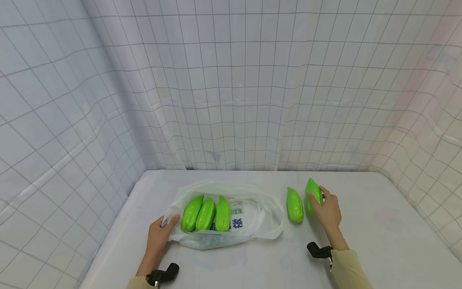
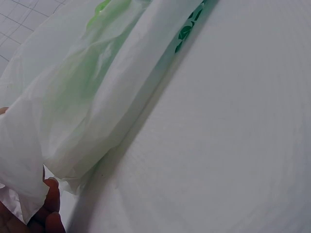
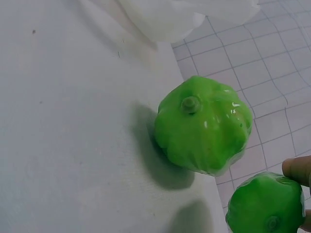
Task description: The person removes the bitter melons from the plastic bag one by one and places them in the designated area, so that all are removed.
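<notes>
My left hand (image 1: 158, 236) pinches the left edge of a white plastic bag (image 1: 265, 216), whose mouth gapes upward on the table. Inside it, three glossy green bitter melons (image 1: 205, 214) lie side by side, near its left end. In the left wrist view my fingers (image 2: 52, 196) show around the bunched bag film (image 2: 73, 111). My right hand (image 1: 327, 210) grips another bitter melon (image 1: 313, 192) between thumb and fingers; in the right wrist view this melon (image 3: 265, 204) shows end-on. Just left of it, a further bitter melon (image 1: 295, 205) lies on the table, ribbed and with a stem stub.
The white table (image 1: 274, 265) extends under everything. A white curtain with a dark grid (image 1: 231, 100) hangs behind the table and along both sides. Dark printing and a green barcode (image 1: 236, 211) show on the bag, right of the melons.
</notes>
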### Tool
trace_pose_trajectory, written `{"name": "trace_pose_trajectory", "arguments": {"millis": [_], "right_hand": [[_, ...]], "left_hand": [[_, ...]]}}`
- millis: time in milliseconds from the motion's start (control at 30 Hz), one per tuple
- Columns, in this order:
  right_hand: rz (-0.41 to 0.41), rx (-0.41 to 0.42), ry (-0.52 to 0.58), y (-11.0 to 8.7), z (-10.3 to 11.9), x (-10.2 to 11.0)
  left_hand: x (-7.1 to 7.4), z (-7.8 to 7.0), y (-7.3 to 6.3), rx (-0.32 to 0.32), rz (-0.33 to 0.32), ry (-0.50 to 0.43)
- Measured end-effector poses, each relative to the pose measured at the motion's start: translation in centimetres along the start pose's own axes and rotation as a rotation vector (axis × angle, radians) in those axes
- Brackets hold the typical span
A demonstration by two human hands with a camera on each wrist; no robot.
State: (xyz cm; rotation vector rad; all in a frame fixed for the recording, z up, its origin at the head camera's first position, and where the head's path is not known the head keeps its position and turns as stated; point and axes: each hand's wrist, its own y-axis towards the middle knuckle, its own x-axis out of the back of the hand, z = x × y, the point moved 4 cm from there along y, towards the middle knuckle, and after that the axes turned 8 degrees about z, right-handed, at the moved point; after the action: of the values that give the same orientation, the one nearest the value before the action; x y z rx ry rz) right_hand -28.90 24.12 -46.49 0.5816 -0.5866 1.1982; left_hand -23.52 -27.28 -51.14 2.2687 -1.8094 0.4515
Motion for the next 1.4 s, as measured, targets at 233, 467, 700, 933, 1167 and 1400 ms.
{"name": "trace_pose_trajectory", "arguments": {"millis": [233,467,700,933,1167,1400], "right_hand": [[0.010,-0.014,-0.032,0.1,-0.4,-0.5],[0.041,-0.014,-0.053,0.1,-0.6,-0.8],[0.058,-0.011,-0.062,0.3,-0.8,-1.1],[0.108,-0.026,-0.073,0.2,-0.9,-1.3],[0.120,-0.024,-0.083,0.1,-0.9,-1.5],[0.129,-0.028,-0.085,0.1,-1.2,-1.7]], "left_hand": [[0.0,0.0,0.1,0.005,-0.010,0.006],[0.0,0.1,0.1,0.017,-0.007,0.013],[0.1,0.1,0.1,0.015,-0.010,0.006],[0.1,0.1,0.0,0.019,-0.010,0.002],[0.1,0.1,0.0,0.025,-0.010,0.007],[0.0,0.1,0.0,0.009,-0.015,0.008]]}}
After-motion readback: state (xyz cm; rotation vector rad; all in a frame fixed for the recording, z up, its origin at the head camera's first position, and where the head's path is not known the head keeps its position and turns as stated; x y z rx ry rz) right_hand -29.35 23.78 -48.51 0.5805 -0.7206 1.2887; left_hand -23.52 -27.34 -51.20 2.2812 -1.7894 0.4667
